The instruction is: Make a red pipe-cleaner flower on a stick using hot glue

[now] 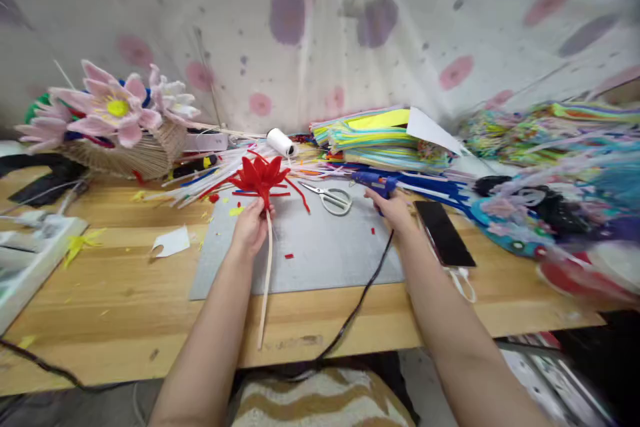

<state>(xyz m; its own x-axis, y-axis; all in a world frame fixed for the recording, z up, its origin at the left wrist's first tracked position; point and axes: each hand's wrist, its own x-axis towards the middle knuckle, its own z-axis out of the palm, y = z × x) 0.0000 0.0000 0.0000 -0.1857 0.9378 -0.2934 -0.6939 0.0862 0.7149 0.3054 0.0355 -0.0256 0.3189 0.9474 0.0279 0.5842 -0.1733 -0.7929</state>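
My left hand (253, 225) is closed around the top of a pale stem (267, 280), just under a red pipe-cleaner flower (260, 175). The flower stands upright over the left part of a grey mat (320, 273), and the stem's lower end hangs toward the table's front edge. At the mat's right side my right hand (391, 208) grips a blue glue gun (374, 181), whose nozzle points left. A black cord runs from below that hand to the table's front edge. Scissors (336, 200) lie on the mat between my hands, with red scraps nearby.
Bundles of coloured pipe cleaners (380, 140) lie along the back, beside a white thread spool (280, 142). Pink flowers (117, 107) in a woven basket stand at the left. A phone (444, 233) lies right of the mat; a power strip (37, 253) is at the far left.
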